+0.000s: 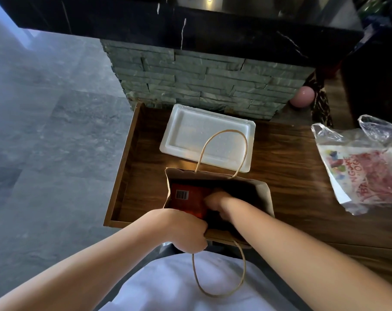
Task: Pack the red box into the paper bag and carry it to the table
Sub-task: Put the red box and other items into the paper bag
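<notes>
A brown paper bag point(263, 194) with twisted cord handles stands open on a wooden counter point(291, 167). The red box point(186, 204), showing a white barcode label, lies inside the bag toward its left side. My right hand point(215, 204) reaches down into the bag and rests on the box's right end; its fingers are partly hidden in the dark interior. My left hand point(186, 230) pinches the bag's near rim, holding it open.
A white foam tray point(179, 135) lies behind the bag against a stone-clad wall point(201, 81). A clear plastic bag point(365, 167) with red print sits at the right. A pink ball point(302, 96) is at the back right. Grey tiled floor point(44, 131) lies to the left.
</notes>
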`<action>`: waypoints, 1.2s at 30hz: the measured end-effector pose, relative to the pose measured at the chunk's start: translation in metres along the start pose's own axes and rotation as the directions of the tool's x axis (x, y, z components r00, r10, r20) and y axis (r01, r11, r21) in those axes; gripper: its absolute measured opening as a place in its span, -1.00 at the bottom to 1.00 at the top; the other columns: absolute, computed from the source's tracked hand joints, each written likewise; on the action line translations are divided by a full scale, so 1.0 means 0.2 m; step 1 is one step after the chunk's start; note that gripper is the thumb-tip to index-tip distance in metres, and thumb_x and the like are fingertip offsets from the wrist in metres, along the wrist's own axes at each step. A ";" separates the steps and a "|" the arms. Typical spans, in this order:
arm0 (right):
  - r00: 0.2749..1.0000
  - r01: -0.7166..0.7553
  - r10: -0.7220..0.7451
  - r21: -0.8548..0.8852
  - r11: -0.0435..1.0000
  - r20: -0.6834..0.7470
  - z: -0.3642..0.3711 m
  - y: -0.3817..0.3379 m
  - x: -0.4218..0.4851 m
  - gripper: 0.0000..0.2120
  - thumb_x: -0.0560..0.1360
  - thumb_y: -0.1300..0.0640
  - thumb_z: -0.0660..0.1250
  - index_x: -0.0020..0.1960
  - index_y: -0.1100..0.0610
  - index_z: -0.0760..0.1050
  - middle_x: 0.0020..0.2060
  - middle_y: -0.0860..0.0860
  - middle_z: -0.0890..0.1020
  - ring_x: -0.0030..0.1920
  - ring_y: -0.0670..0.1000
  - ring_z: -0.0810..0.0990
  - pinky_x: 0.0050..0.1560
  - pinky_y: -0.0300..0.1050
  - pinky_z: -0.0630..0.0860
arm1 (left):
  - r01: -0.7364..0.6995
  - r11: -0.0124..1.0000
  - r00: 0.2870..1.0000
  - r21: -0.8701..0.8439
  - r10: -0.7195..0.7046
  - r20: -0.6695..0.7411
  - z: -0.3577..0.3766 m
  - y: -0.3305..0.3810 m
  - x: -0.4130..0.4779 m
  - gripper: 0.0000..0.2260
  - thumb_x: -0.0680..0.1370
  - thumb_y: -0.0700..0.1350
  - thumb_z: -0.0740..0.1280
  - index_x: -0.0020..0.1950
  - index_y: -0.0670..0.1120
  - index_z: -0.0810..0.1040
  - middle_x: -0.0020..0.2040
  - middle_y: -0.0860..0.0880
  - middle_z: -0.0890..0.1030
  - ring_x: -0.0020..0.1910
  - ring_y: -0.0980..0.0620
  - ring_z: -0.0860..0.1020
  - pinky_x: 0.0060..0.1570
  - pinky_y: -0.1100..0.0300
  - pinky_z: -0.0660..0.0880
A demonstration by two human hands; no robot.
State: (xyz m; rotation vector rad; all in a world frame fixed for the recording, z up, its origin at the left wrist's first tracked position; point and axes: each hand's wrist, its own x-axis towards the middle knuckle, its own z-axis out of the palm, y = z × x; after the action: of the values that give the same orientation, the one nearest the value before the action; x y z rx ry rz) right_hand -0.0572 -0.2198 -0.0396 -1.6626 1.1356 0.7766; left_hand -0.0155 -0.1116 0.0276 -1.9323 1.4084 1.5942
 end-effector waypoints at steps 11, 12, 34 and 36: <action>0.993 0.062 -0.108 -0.555 0.830 -0.050 -0.18 0.13 0.06 -0.67 0.60 0.19 0.17 0.33 0.22 0.45 0.28 0.22 0.52 0.27 0.21 0.50 0.20 0.00 0.42 | -0.004 1.000 1.000 0.027 0.005 -0.029 -0.01 0.00 0.01 -0.74 0.59 -0.07 0.14 0.13 -0.13 0.55 -0.07 -0.09 0.57 -0.22 -0.03 0.45 -0.26 0.17 0.35; 0.993 0.068 -0.114 -0.583 0.810 -0.043 -0.20 0.15 0.07 -0.68 0.58 0.21 0.21 0.30 0.24 0.48 0.26 0.23 0.55 0.25 0.23 0.52 0.18 0.03 0.44 | -0.012 0.999 0.999 0.032 0.013 -0.033 -0.01 0.00 0.01 -0.74 0.59 -0.09 0.14 0.11 -0.15 0.56 -0.09 -0.09 0.56 -0.25 -0.01 0.44 -0.27 0.18 0.36; 0.994 0.044 -0.095 -0.636 0.771 -0.046 -0.17 0.18 0.19 -0.49 0.54 0.08 0.24 0.47 0.00 0.29 0.40 0.10 0.42 0.35 0.16 0.41 0.31 0.02 0.40 | -0.024 1.000 0.998 0.002 0.024 -0.058 -0.01 0.02 0.00 -0.81 0.57 -0.14 0.13 0.05 -0.09 0.52 -0.14 -0.02 0.52 -0.20 -0.01 0.46 -0.07 0.08 0.48; 0.996 0.014 -0.069 -0.619 0.785 -0.064 -0.18 0.18 0.18 -0.46 0.52 0.08 0.27 0.49 0.02 0.27 0.41 0.11 0.41 0.36 0.16 0.41 0.31 0.02 0.41 | -0.026 0.999 0.998 0.021 0.027 -0.053 -0.01 0.02 0.01 -0.84 0.57 -0.15 0.13 0.02 -0.08 0.50 -0.13 -0.03 0.53 -0.20 -0.01 0.46 -0.02 0.06 0.51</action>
State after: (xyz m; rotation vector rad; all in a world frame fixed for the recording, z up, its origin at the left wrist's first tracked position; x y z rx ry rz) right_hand -0.0775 -0.2695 -0.0718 -2.2750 0.9414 1.1456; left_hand -0.0180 -0.1160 0.0279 -1.9665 1.4714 1.5449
